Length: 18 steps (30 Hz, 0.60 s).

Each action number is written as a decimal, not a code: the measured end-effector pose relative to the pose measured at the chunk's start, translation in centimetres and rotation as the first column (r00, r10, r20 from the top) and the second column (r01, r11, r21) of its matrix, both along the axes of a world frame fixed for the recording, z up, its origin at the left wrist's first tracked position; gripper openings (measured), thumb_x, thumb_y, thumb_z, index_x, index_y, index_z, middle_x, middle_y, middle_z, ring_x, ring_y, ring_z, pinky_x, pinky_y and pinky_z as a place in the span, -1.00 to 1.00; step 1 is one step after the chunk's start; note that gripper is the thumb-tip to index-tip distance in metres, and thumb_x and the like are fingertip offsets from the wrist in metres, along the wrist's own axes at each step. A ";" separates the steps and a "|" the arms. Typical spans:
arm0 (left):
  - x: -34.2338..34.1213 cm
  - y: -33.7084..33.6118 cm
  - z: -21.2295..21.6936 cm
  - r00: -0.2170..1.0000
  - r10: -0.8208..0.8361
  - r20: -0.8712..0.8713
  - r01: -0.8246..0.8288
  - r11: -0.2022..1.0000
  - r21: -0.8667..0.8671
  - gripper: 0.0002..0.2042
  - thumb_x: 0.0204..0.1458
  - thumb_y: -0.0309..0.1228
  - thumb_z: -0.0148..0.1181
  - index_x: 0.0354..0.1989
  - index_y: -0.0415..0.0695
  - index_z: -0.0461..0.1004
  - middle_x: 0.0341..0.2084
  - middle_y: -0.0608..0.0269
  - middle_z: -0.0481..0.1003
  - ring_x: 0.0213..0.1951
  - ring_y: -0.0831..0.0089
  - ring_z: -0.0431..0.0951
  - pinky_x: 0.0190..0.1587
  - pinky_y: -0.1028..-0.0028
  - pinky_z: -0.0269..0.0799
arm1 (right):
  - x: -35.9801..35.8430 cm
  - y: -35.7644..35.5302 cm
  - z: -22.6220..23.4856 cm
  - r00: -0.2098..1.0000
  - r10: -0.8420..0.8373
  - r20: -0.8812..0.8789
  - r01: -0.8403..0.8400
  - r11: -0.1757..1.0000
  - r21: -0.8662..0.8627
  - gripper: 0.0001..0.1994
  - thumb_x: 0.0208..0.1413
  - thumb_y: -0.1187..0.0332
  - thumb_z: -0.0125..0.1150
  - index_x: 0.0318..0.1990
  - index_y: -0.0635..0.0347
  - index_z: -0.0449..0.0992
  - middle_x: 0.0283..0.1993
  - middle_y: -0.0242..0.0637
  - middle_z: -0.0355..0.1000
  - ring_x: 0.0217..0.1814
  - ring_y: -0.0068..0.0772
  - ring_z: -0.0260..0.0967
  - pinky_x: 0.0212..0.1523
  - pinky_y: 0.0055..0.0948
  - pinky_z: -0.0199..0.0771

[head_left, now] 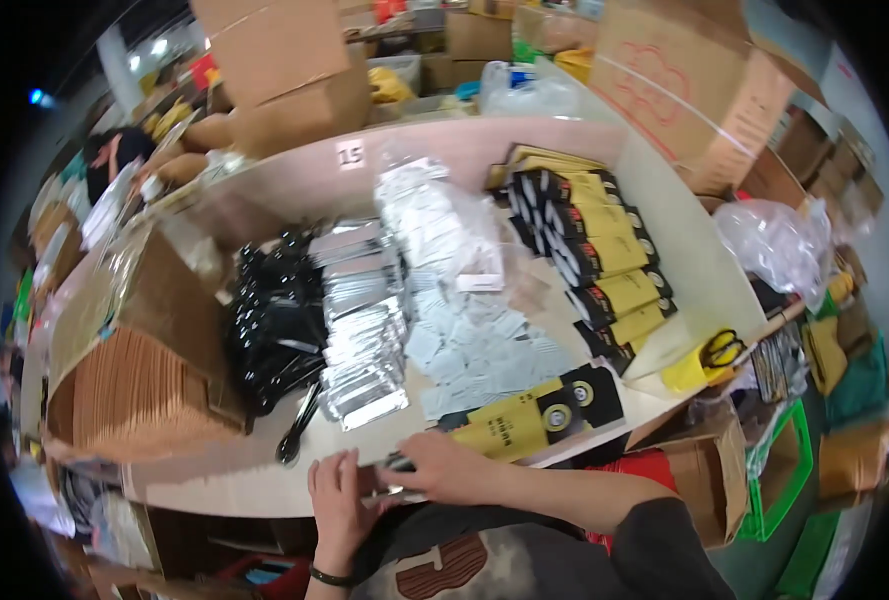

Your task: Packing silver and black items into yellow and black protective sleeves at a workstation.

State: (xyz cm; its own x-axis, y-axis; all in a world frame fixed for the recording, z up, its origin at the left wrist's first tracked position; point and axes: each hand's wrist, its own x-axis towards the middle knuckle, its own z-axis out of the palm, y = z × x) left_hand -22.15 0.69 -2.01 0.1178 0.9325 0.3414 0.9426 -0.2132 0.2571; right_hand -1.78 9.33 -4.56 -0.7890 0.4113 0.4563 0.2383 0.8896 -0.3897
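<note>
At the table's front edge, my left hand [338,503] and my right hand [446,468] meet, fingers bent around a small, flat, dark and shiny piece [382,478] whose kind I cannot make out. Beside my right forearm lies a flat black-and-gold printed carton [509,425]. Ahead of my hands are rows of silver flat packets [364,365] and a spread of small pale cards [484,345]. Glossy black wrapped pieces [274,320] are heaped left of the packets. One long dark piece [297,435] lies apart, near the front edge.
An open carton [144,400] of stacked brown cardboard stands at the left. More black-and-gold cartons [604,250] lie overlapping along the right wall. Black-handled scissors [721,348] sit in a yellow holder [686,372]. Low panels [294,185] border the table; a green crate [779,475] is at right.
</note>
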 end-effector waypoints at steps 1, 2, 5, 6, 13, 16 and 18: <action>0.5 0.4 0.7 0.993 -0.111 -0.028 0.111 0.994 0.000 -0.42 -0.25 -0.32 0.49 0.02 -0.13 0.41 -0.34 0.06 0.50 -0.15 0.07 0.51 -0.05 0.14 0.40 | -0.6 -0.1 0.3 0.998 0.061 0.000 -0.061 0.998 -0.016 -0.77 -0.03 0.29 0.20 -0.18 0.08 0.49 -0.15 -0.11 0.37 -0.11 -0.04 0.37 -0.12 -0.10 0.37; 0.3 0.4 0.0 0.992 -0.123 -0.025 0.123 0.992 -0.004 -0.42 -0.25 -0.32 0.49 0.02 -0.13 0.41 -0.34 0.06 0.50 -0.15 0.07 0.51 -0.05 0.14 0.40 | -1.0 -0.4 1.0 0.990 0.141 -0.002 -0.141 0.989 -0.041 -0.81 -0.02 0.29 0.19 -0.24 0.09 0.51 -0.15 -0.13 0.38 -0.14 -0.04 0.38 -0.15 -0.09 0.39; -0.6 1.0 -2.7 0.995 -0.031 -0.091 0.024 0.997 -0.078 -0.69 -0.29 -0.42 0.41 -0.44 -0.09 0.34 -0.54 0.13 0.42 -0.44 0.08 0.49 -0.38 0.19 0.40 | 0.1 1.8 4.6 0.936 0.176 0.305 -0.134 0.979 -0.153 -0.69 0.02 0.16 0.23 -0.13 0.10 0.49 -0.19 -0.05 0.40 -0.17 0.06 0.41 -0.15 -0.11 0.42; -0.5 1.4 -2.1 0.995 -0.031 -0.090 0.024 0.996 -0.085 -0.69 -0.29 -0.42 0.41 -0.44 -0.09 0.34 -0.54 0.13 0.42 -0.44 0.08 0.49 -0.38 0.19 0.40 | 1.5 3.2 4.0 0.978 -0.047 0.203 0.126 0.910 -0.395 -0.69 0.01 0.10 0.27 -0.27 0.16 0.51 -0.28 -0.03 0.42 -0.20 0.05 0.44 -0.20 -0.07 0.44; -0.9 -0.1 -3.2 0.715 0.361 0.599 0.152 0.755 -0.637 -0.55 -0.15 -0.29 0.44 -0.13 -0.24 0.42 -0.32 0.12 0.54 -0.28 0.26 0.56 -0.17 0.35 0.46 | 12.2 10.7 5.8 0.868 -0.242 0.433 0.249 0.968 0.042 -0.62 -0.11 0.05 0.44 -0.33 0.17 0.52 0.01 -0.02 0.43 0.11 0.09 0.38 0.14 -0.01 0.31; 3.0 1.5 -0.6 0.616 0.098 0.782 0.486 0.734 -0.474 -0.41 -0.12 -0.35 0.40 0.12 -0.24 0.35 0.03 -0.08 0.46 0.04 0.16 0.51 0.07 0.30 0.42 | 9.6 5.2 2.8 0.961 0.024 0.275 0.023 0.986 -0.166 -0.50 -0.12 -0.04 0.42 -0.22 0.21 0.48 0.28 0.22 0.22 0.24 0.27 0.26 0.21 0.00 0.28; 6.6 2.8 -1.6 0.593 -0.298 0.748 0.650 0.726 -0.225 -0.56 -0.15 -0.42 0.39 -0.09 -0.25 0.37 0.16 -0.11 0.30 0.14 0.06 0.37 0.09 0.28 0.39 | 8.3 3.9 -3.0 0.989 0.005 -0.149 -0.136 0.450 -0.883 -0.47 -0.17 -0.07 0.41 -0.22 0.20 0.49 0.21 0.21 0.27 0.23 0.26 0.28 0.19 -0.05 0.29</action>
